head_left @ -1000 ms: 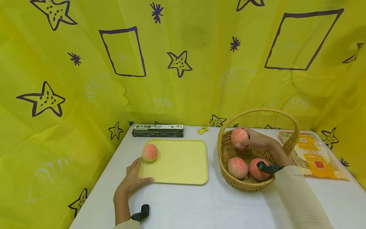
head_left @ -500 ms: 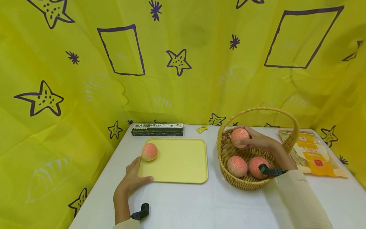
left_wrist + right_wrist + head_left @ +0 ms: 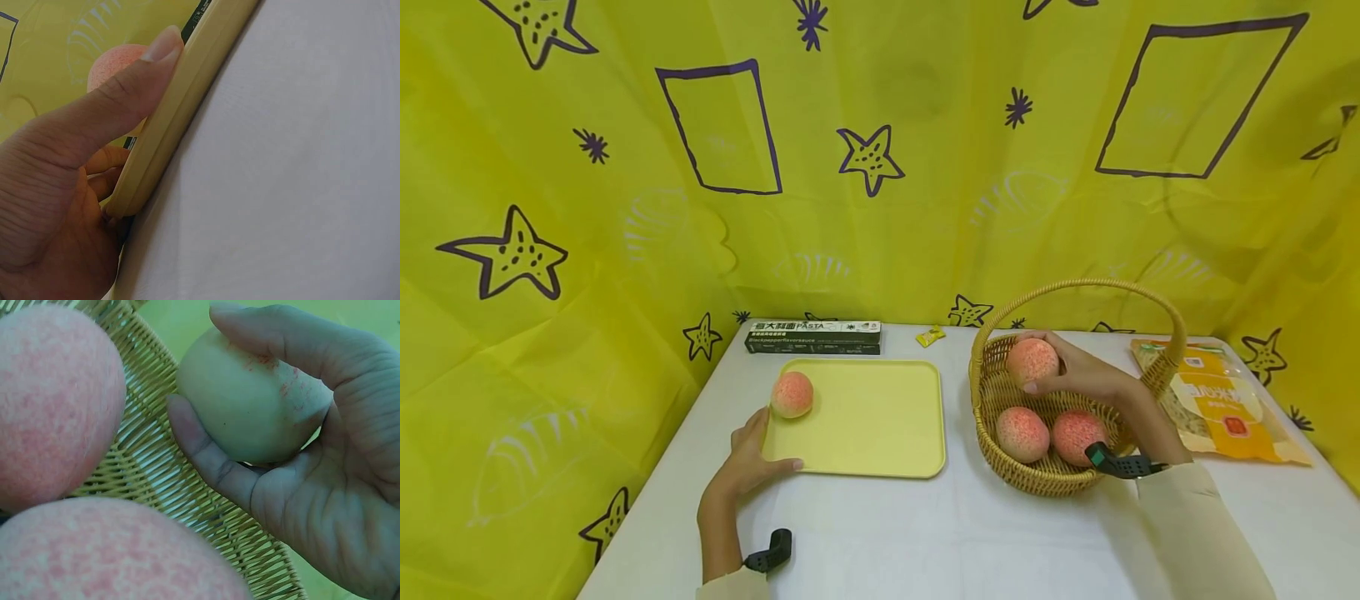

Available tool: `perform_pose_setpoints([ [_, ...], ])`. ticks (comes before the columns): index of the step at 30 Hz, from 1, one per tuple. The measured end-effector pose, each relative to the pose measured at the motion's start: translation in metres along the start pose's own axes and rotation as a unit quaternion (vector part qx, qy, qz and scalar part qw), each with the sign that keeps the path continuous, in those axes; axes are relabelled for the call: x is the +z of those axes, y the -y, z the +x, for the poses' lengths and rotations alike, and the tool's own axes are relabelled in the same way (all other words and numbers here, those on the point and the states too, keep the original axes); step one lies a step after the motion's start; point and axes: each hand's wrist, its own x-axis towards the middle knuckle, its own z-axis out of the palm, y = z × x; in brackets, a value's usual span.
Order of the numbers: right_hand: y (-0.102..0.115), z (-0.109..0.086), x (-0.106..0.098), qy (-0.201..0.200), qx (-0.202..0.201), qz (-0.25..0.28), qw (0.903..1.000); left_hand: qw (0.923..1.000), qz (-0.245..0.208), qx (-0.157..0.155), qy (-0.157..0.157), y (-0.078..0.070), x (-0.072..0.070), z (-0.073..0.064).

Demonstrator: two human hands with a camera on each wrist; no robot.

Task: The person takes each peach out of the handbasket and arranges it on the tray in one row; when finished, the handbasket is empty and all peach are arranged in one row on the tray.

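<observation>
My left hand holds the near-left corner of a pale yellow tray, thumb along the front rim and fingers at the left side. In the left wrist view the thumb lies over the tray's rim. One pink peach sits on the tray's left part. On the right, my right hand grips another peach at the back of a wicker basket; its pale side faces the right wrist camera. Two more peaches, left and right, lie in the basket's front.
The basket's tall handle arches over the right hand. A dark pasta box lies behind the tray, with a small yellow wrapped candy to its right. A flat orange-and-clear food bag lies right of the basket. Yellow printed cloth surrounds the table.
The right wrist has shifted slightly right and toward me, and the right thumb sits lower on the held peach. The left hand and tray keep their places.
</observation>
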Motion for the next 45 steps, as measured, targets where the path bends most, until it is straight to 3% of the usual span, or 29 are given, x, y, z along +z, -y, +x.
perform_pose_setpoints([
  [6, 0.015, -0.011, 0.007, 0.014, -0.049, -0.026, 0.9984, 1.0000, 0.002, 0.003, 0.000, 0.000, -0.001, 0.001],
  [18, 0.048, -0.027, 0.026, 0.074, -0.076, -0.055, 0.9929, 1.0000, 0.006, -0.003, 0.002, -0.001, -0.002, -0.001],
  [25, 0.061, -0.028, 0.043, 0.130, -0.101, -0.019, 0.9862, 1.0000, 0.007, 0.006, 0.000, 0.002, -0.001, -0.001],
  [35, 0.077, -0.015, 0.073, 0.150, -0.122, -0.038, 0.9804, 1.0000, 0.004, 0.002, -0.001, 0.000, -0.002, -0.001],
  [41, 0.081, -0.006, 0.090, 0.155, -0.097, -0.023, 0.9829, 1.0000, 0.001, 0.001, 0.000, -0.001, -0.001, -0.001],
  [45, 0.081, 0.002, 0.100, 0.154, -0.109, -0.023, 0.9819, 1.0000, -0.001, 0.002, 0.000, -0.001, 0.000, 0.000],
])
